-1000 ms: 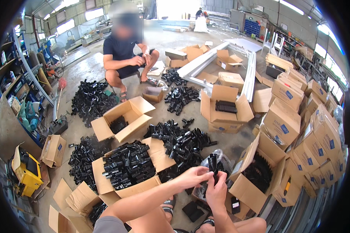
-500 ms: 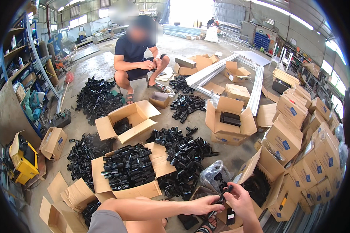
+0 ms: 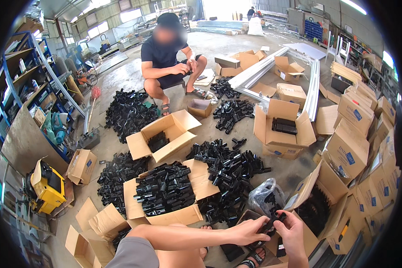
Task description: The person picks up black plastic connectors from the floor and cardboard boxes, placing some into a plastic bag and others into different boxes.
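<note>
My left hand (image 3: 249, 231) and my right hand (image 3: 291, 231) are close together at the lower right, both closed on a black plastic or metal fitting (image 3: 270, 225). Fingers cover much of the fitting, so its full shape is unclear. Just beyond it sits a clear plastic bag (image 3: 267, 193) with small black pieces inside. To the right of my right hand stands an open carton (image 3: 339, 192) holding rows of dark parts. Left of my hands, a loose heap of black fittings (image 3: 232, 174) lies beside an open carton (image 3: 174, 218) filled with similar fittings.
Across from me a person (image 3: 169, 58) squats, handling a small part. More piles of black fittings (image 3: 128, 114) and open cartons (image 3: 283, 144) lie between us. Stacked cartons (image 3: 348, 149) line the right, with a yellow-handled cutter (image 3: 343, 233) on one. A yellow case (image 3: 49, 192) stands at the left.
The view has swung left, so the scene sits farther right in the picture. My hands remain together on the black fitting, with its angle changed.
</note>
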Action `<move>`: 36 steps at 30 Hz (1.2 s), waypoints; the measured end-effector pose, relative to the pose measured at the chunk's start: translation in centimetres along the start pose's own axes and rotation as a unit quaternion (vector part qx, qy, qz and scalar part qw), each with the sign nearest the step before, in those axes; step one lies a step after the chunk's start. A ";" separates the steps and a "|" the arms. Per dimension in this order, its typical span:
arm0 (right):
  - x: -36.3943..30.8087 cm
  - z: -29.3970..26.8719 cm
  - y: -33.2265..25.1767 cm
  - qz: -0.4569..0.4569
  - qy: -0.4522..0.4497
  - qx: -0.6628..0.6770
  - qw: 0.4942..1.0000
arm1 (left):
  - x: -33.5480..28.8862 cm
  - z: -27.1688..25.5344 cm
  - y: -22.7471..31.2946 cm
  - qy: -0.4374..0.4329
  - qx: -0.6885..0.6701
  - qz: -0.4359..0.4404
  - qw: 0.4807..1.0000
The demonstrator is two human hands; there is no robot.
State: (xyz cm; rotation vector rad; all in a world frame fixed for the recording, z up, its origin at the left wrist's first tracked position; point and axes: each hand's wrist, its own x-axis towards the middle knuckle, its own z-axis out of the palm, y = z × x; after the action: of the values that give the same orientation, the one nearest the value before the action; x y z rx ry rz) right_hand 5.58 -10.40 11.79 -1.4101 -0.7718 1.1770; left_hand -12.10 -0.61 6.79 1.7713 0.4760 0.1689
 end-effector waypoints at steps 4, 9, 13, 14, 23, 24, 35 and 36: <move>-0.2 -0.2 -0.2 -0.009 0.018 -0.008 1.000 | 0.8 -0.2 1.2 -0.034 0.013 -0.034 0.999; -0.5 -0.7 -0.7 -0.025 0.046 -0.035 0.998 | 1.0 0.9 0.5 0.003 -0.024 0.027 0.999; -0.5 -0.5 -0.8 -0.059 0.101 -0.016 0.993 | 1.3 1.0 0.1 -0.010 -0.028 -0.008 1.000; -0.5 -0.6 -0.8 -0.058 0.101 -0.016 0.993 | 1.3 0.8 0.2 -0.046 -0.012 -0.041 0.998; -0.2 -1.0 -0.5 -0.052 0.091 -0.021 0.994 | 1.3 0.4 -0.2 -0.065 -0.074 -0.041 0.994; -0.3 -1.1 -0.7 -0.048 0.074 -0.037 0.995 | 1.1 0.4 0.0 -0.052 -0.104 -0.017 0.993; -1.0 -0.2 -1.0 -0.074 0.080 -0.011 0.994 | 0.6 -0.8 0.3 -0.067 -0.097 -0.018 0.993; -1.0 -0.1 -1.0 -0.065 0.076 -0.022 0.995 | 0.4 -0.8 0.3 -0.070 -0.091 -0.021 0.993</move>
State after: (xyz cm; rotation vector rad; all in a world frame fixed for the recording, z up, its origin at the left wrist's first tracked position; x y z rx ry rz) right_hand 5.49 -11.14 12.94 -1.4463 -0.7734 0.9469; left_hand -12.00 0.22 7.19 1.5806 0.3844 0.0551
